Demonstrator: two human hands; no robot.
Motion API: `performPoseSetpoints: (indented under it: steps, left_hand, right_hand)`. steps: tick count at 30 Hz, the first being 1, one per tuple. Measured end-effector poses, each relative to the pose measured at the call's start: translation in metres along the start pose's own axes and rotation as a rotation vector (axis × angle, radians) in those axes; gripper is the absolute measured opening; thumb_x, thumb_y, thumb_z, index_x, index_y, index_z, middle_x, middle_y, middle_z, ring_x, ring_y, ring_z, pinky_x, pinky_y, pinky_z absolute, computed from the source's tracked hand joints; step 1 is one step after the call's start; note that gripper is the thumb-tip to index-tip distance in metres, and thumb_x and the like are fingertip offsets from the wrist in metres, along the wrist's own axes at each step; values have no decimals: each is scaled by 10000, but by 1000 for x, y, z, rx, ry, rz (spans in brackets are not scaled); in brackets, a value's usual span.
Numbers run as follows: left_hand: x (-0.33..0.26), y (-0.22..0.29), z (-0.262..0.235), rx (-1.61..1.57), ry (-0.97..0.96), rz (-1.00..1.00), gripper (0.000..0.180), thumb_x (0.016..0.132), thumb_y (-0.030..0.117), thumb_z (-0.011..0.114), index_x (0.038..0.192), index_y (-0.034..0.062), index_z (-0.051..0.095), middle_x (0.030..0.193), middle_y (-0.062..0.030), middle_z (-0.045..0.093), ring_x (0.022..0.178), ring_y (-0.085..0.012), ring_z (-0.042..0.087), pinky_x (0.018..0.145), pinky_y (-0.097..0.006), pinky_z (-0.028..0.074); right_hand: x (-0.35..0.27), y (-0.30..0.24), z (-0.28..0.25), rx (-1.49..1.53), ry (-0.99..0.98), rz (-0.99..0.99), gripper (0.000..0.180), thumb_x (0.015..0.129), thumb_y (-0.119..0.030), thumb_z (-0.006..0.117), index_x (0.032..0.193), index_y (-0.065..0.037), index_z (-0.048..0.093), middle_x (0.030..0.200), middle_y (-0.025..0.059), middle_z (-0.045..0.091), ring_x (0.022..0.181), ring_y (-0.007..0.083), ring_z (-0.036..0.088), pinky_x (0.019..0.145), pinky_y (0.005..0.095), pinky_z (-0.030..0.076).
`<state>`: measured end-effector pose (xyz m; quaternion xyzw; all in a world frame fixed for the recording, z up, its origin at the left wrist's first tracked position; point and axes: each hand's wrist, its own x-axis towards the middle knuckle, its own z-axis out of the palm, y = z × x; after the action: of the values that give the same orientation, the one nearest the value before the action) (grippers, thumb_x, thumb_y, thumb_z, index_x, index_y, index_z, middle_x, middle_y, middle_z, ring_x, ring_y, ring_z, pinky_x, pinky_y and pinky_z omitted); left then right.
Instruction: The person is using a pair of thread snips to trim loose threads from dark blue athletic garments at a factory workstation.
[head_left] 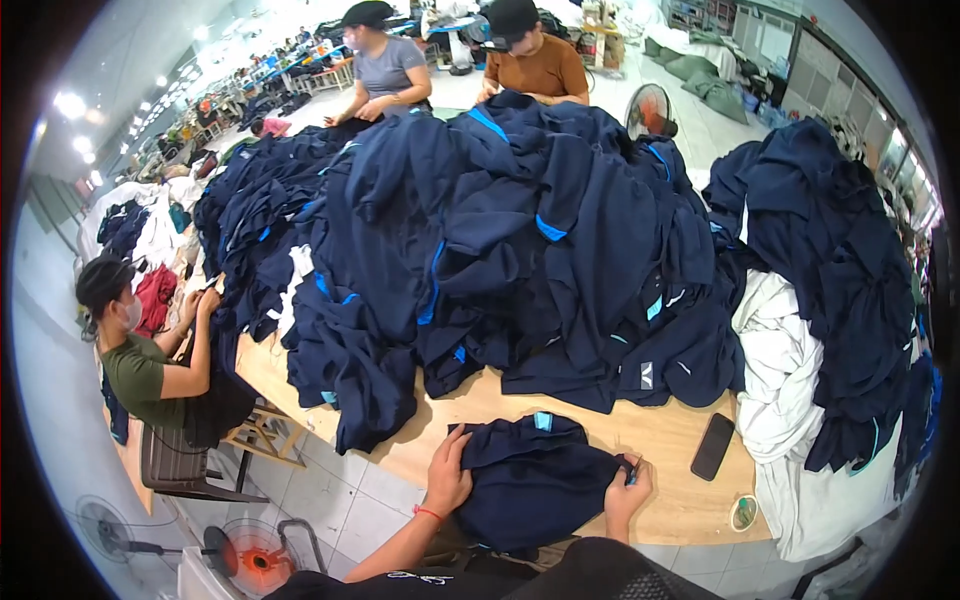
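Note:
A navy garment (530,485) with a light blue tab at its top edge lies bunched at the table's near edge, between my hands. My left hand (449,474), a red band at its wrist, is closed on the garment's left side. My right hand (627,490) is closed at the garment's right end. A small blue and dark thing (630,474) shows between the right hand's fingers, too small to make out. Just beyond rises a large heap of navy garments (520,240) with bright blue trim.
A dark phone (712,447) and a small round container (743,513) lie on the wooden table (660,425) at right. White cloth (778,360) and more navy garments (830,260) hang beyond them. One person (150,360) sits at left; two others stand behind the heap. A fan (255,555) stands lower left.

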<state>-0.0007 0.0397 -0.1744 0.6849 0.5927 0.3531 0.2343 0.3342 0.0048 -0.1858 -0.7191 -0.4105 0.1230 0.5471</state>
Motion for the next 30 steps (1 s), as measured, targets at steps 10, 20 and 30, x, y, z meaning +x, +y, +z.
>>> performPoseSetpoints:
  steps: [10,20,30]
  left_hand:
    - [-11,5,5,144,41,0,630,733,-77,568,1359,-25,617,1507,-251,586,1344,-453,585,1170,-491,462]
    - [0,-4,15,90,54,64,657,767,-73,560,1423,-36,561,1497,-295,558,1392,-481,527,1214,-501,399]
    - [-9,-6,15,59,66,19,635,789,-100,545,1417,-14,574,1552,-216,558,1405,-443,541,1205,-469,416]
  right_hand:
    - [-8,-5,-3,-47,-3,-6,221,800,126,543,983,95,664,963,189,659,930,346,672,897,391,535]
    - [-5,31,8,-90,76,15,187,845,40,661,1028,38,699,958,192,700,930,348,697,867,426,557]
    - [-5,6,3,-145,31,-41,223,842,90,635,1031,51,746,982,166,740,954,303,730,893,362,554]
